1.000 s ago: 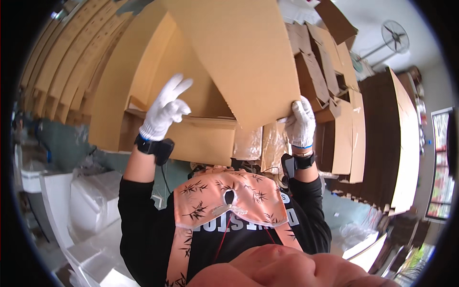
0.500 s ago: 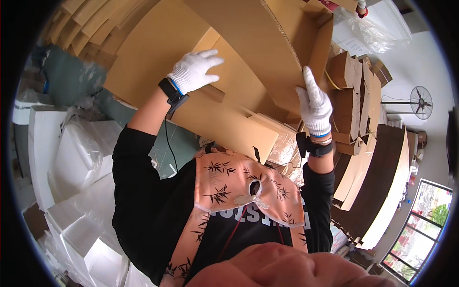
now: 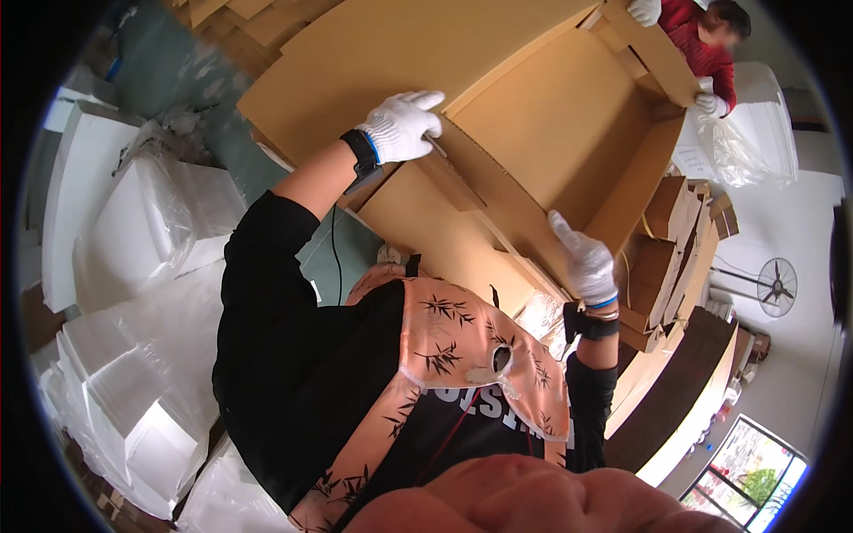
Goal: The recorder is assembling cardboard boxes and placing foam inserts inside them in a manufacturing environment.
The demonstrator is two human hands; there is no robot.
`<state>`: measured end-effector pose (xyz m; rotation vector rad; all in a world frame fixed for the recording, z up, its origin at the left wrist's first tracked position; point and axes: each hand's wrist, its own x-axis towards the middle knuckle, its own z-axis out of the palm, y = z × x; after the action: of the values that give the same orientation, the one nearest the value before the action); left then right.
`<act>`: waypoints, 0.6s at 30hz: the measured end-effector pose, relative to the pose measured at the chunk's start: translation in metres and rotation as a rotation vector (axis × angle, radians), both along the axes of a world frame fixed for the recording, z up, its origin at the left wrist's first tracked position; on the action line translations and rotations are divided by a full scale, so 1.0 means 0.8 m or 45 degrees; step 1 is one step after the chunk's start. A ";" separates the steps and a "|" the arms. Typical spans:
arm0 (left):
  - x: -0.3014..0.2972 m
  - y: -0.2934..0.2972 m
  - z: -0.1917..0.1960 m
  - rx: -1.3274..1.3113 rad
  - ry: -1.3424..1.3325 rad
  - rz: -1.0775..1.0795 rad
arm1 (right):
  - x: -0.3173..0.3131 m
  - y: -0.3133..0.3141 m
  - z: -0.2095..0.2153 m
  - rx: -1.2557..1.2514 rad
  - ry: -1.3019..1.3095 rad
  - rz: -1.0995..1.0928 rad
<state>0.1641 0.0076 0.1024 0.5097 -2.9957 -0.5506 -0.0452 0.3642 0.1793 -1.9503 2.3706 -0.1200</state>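
Note:
A long, shallow cardboard box (image 3: 551, 115) lies before me, its inside facing up and its walls raised. My left hand (image 3: 404, 126), in a white knit glove, grips the near wall toward its left part, fingers over the edge. At the right end of the same wall is my right hand (image 3: 586, 265), also gloved, closed on the cardboard with one finger stretched along the inner face. Flat cardboard (image 3: 329, 80) extends to the left of the box. A co-worker in a red top (image 3: 689, 40) has white-gloved hands at the far right end of the box.
White foam blocks (image 3: 133, 231) wrapped in clear plastic stand at my left. Folded cardboard cartons (image 3: 671, 240) are stacked to the right, with a fan (image 3: 777, 286) beyond them. Plastic-covered white sheets (image 3: 746, 124) stand near the co-worker. A black cord (image 3: 338, 258) hangs from my left wrist.
The near cardboard wall has swung down toward me, showing the box's inside. My left hand has moved from open to gripping the edge. The co-worker has come into fuller view.

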 end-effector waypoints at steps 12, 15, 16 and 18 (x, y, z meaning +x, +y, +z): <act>-0.028 0.047 -0.039 -0.318 0.158 -0.265 | -0.016 0.041 -0.117 -0.351 -0.393 -0.026; -0.016 0.082 -0.057 -0.232 0.420 0.006 | -0.015 0.033 -0.115 -0.429 -0.300 0.052; -0.006 0.103 -0.057 -0.198 0.527 0.094 | -0.019 0.035 -0.119 -0.401 -0.230 0.050; 0.026 0.152 -0.040 -0.101 0.566 0.240 | -0.018 0.031 -0.113 -0.451 -0.175 0.078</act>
<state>0.1848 0.1293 0.0705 0.5691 -2.5065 -0.4563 -0.0595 0.3888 0.0892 -2.0723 2.3235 -0.6900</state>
